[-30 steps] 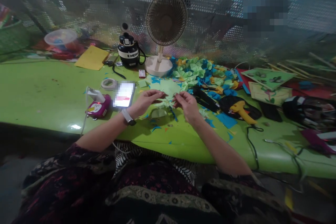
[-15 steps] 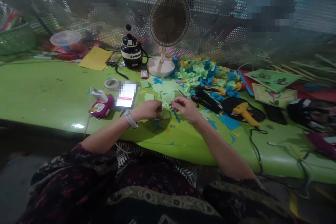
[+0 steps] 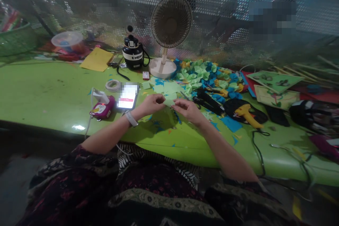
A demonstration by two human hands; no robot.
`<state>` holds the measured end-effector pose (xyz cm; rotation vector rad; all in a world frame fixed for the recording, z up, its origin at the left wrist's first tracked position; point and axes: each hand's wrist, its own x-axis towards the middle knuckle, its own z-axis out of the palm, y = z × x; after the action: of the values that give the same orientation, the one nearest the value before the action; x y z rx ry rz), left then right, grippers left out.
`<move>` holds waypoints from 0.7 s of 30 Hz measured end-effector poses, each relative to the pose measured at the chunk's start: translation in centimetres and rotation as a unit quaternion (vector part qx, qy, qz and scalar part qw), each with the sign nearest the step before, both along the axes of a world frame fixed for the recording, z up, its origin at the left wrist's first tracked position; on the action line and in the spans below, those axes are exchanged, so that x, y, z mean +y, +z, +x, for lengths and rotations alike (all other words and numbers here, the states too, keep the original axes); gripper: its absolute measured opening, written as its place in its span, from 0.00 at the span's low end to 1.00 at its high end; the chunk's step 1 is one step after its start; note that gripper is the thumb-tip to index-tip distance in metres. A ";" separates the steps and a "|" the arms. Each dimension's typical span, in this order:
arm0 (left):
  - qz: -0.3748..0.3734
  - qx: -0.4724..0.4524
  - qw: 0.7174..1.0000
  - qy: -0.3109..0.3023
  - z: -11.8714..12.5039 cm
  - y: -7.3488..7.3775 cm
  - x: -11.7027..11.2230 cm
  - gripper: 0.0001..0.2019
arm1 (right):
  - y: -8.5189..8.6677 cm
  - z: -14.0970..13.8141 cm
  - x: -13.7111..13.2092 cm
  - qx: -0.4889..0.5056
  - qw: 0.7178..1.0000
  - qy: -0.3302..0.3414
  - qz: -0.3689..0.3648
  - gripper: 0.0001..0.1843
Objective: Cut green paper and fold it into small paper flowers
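A small piece of light green paper [image 3: 168, 103] is stretched between my two hands, above the table. My left hand [image 3: 151, 106], with a white watch band at the wrist, pinches its left edge. On the opposite edge my right hand [image 3: 187, 110] has thumb and fingers closed. Just below the right fingertips lies a thin dark blue strip [image 3: 177, 116], its kind unclear. Flat light green paper pieces [image 3: 172, 87] and blue scraps lie behind the hands. Beyond them is a heap of crumpled green, blue and yellow paper pieces [image 3: 202, 72].
A phone [image 3: 127, 96], tape roll [image 3: 112, 85] and purple plug adapter [image 3: 103, 108] lie left. Behind stand a fan [image 3: 163, 67] and black bottle [image 3: 134, 56]. To the right are a long black tool [image 3: 210, 101], a yellow glue gun [image 3: 247, 114] and decorated cards [image 3: 277, 77].
The light green paper has come up between my hands. My left hand has shifted slightly up and right, toward my right hand, which has barely moved.
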<state>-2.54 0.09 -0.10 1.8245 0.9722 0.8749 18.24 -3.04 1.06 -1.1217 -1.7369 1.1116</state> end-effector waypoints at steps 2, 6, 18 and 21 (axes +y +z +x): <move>-0.055 -0.036 0.998 -0.004 0.3 0.0 -0.2 0.03 | -0.1 0.0 0.1 -0.013 1.000 -0.012 -0.012 0.22; -0.071 -0.059 0.995 0.049 0.8 -0.1 -0.5 0.09 | -0.3 0.1 0.4 0.002 0.998 -0.055 -0.008 0.21; -0.281 -0.228 0.932 0.011 1.5 0.2 -1.2 0.18 | -0.6 -0.3 -0.1 0.032 0.992 -0.095 0.070 0.14; -0.274 -0.258 0.927 0.003 1.6 -0.4 -1.0 0.19 | -0.7 -0.2 0.0 0.021 0.987 -0.117 0.112 0.14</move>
<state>-0.92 -0.96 -0.49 1.0430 0.7754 0.9097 18.01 -3.02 0.36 -1.1198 -1.6055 0.7719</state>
